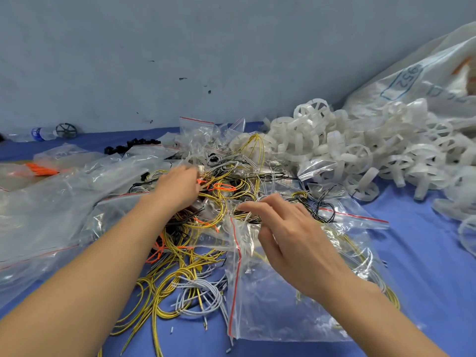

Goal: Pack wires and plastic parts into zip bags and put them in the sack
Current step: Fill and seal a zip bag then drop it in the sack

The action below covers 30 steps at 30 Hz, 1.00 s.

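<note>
Left hand (177, 186) buried in tangled yellow wires (164, 287), grip unclear; right hand (291, 235), fingers relaxed, over crinkled clear zip bag (270, 305).

Small packing workshop: bulk wires (195, 256), plastic parts (360, 150), zip bags (283, 305), sack (425, 81).

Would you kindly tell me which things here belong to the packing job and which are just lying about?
Belonging to the job:
wires, yellow, grey, black and orange
zip bags
white plastic wheels
sack

Lying about:
water bottle by the wall
dark wheel beside it, apart from the pile
</note>
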### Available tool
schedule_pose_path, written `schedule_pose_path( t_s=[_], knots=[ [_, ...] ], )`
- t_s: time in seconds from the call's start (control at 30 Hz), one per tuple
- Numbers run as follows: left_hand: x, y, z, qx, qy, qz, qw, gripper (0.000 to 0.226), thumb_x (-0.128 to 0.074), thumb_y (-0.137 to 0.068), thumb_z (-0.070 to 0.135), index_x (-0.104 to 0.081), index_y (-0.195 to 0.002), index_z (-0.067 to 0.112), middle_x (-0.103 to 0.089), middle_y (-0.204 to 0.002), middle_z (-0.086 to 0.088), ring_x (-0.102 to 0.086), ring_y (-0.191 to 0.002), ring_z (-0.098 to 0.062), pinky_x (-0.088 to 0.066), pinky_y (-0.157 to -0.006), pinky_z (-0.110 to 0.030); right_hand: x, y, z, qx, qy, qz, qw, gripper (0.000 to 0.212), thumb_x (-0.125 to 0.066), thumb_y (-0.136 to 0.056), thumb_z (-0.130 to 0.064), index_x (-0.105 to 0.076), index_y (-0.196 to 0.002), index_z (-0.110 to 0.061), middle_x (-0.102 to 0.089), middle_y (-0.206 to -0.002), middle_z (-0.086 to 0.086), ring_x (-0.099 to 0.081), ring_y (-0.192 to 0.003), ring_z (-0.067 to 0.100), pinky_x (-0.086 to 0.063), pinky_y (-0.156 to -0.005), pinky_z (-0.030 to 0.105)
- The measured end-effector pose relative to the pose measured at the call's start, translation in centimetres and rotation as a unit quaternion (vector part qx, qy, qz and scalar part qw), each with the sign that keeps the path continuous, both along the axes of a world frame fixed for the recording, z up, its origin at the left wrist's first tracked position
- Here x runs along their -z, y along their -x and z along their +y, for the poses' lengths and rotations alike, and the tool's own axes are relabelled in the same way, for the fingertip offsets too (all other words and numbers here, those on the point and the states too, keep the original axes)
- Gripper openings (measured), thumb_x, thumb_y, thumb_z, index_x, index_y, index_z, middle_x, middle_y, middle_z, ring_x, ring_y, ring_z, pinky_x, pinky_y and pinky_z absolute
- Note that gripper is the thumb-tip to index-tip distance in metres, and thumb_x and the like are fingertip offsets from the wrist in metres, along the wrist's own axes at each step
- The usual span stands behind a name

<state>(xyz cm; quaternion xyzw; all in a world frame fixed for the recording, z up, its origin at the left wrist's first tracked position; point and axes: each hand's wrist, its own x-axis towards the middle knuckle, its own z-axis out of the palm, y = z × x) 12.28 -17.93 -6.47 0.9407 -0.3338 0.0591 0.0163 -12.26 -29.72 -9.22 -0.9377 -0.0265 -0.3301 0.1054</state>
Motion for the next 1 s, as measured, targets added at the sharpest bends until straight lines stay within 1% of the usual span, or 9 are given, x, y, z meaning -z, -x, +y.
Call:
schedule_pose_path(
  t_s=[0.17,0.33,0.43,0.57,0.63,0.7,0.77,0.93,1.0],
  knots=[
    [-0.4,-1.2,0.9,0.001,-0.068,0.001,0.998,0.024,-0.052,-0.099,0.031,-0.067,-0.114,0.02,-0.055,-0.119,-0.005,-0.058,-0.101,-0.025,-0.052,-0.089,-0.045,-0.6,0.1,-0.4,0.012,0.0,-0.011,1.0,0.041,-0.038,-0.094,-0.014,-0.048,-0.132,-0.026,-0.054,-0.112,-0.003,-0.053,-0.089,0.014,-0.039,-0.08,0.03],
    [-0.4,-1.5,1.7,-0.014,-0.078,-0.001,0.997,0.028,-0.051,-0.099,0.04,-0.069,-0.109,0.022,-0.056,-0.12,-0.01,-0.053,-0.115,-0.029,-0.048,-0.092,-0.045,-1.0,0.4,-0.4,0.022,-0.001,-0.012,1.0,0.04,-0.039,-0.094,-0.014,-0.05,-0.13,-0.025,-0.054,-0.112,-0.002,-0.052,-0.086,0.014,-0.039,-0.079,0.03],
    [-0.7,-1.7,2.0,-0.028,-0.093,0.005,0.995,0.042,-0.047,-0.097,0.051,-0.067,-0.089,0.015,-0.06,-0.093,-0.006,-0.057,-0.089,-0.024,-0.044,-0.074,-0.036,-1.0,0.5,-0.3,0.023,0.001,-0.012,1.0,0.038,-0.041,-0.094,-0.014,-0.051,-0.129,-0.026,-0.055,-0.112,-0.002,-0.053,-0.085,0.014,-0.041,-0.078,0.031],
    [-1.5,-1.4,2.6,-0.043,0.096,0.154,0.983,0.046,-0.039,-0.1,0.052,-0.048,-0.074,0.014,-0.045,-0.064,-0.004,-0.043,-0.057,-0.019,-0.033,-0.057,-0.03,-1.0,0.4,-0.3,0.029,0.0,-0.008,1.0,0.038,-0.039,-0.093,-0.016,-0.053,-0.128,-0.026,-0.054,-0.112,-0.003,-0.051,-0.084,0.012,-0.041,-0.077,0.031],
    [-2.4,-1.1,2.5,-0.069,0.22,0.191,0.954,0.044,-0.036,-0.101,0.051,-0.05,-0.081,0.015,-0.05,-0.072,-0.004,-0.049,-0.064,-0.02,-0.038,-0.062,-0.031,-1.0,0.2,-0.3,0.033,-0.002,-0.003,0.999,0.039,-0.039,-0.093,-0.016,-0.053,-0.128,-0.026,-0.054,-0.112,-0.003,-0.049,-0.084,0.011,-0.042,-0.077,0.031],
    [-3.1,-0.8,2.4,-0.095,0.305,0.236,0.918,0.045,-0.036,-0.101,0.049,-0.057,-0.09,0.011,-0.065,-0.087,-0.005,-0.059,-0.084,-0.023,-0.042,-0.081,-0.037,-0.9,0.2,-0.2,0.031,-0.005,0.009,0.999,0.039,-0.042,-0.092,-0.015,-0.053,-0.128,-0.026,-0.054,-0.112,-0.003,-0.051,-0.086,0.013,-0.043,-0.078,0.032],
    [-3.6,-0.5,2.3,-0.097,0.335,0.309,0.885,0.043,-0.038,-0.101,0.041,-0.065,-0.099,0.008,-0.074,-0.091,-0.007,-0.064,-0.092,-0.023,-0.04,-0.094,-0.043,-0.7,0.1,0.1,0.027,-0.002,0.029,0.999,0.041,-0.044,-0.091,-0.015,-0.052,-0.129,-0.026,-0.053,-0.113,-0.003,-0.055,-0.089,0.014,-0.042,-0.081,0.032],
    [-3.5,0.6,2.5,-0.087,0.323,0.453,0.826,0.029,-0.048,-0.101,0.032,-0.058,-0.112,0.007,-0.076,-0.091,-0.01,-0.069,-0.071,-0.016,-0.047,-0.055,-0.025,-0.6,0.0,0.5,0.017,0.006,0.056,0.998,0.042,-0.049,-0.09,-0.014,-0.052,-0.13,-0.027,-0.054,-0.114,-0.003,-0.057,-0.091,0.017,-0.043,-0.082,0.033],
    [-3.0,0.7,2.5,-0.079,0.31,0.446,0.836,0.031,-0.048,-0.102,0.034,-0.059,-0.111,0.007,-0.077,-0.091,-0.008,-0.069,-0.07,-0.013,-0.05,-0.055,-0.024,-0.6,0.0,0.6,0.017,0.005,0.057,0.998,0.042,-0.051,-0.091,-0.014,-0.053,-0.13,-0.027,-0.054,-0.115,-0.003,-0.057,-0.092,0.016,-0.043,-0.082,0.033]
  ],
)
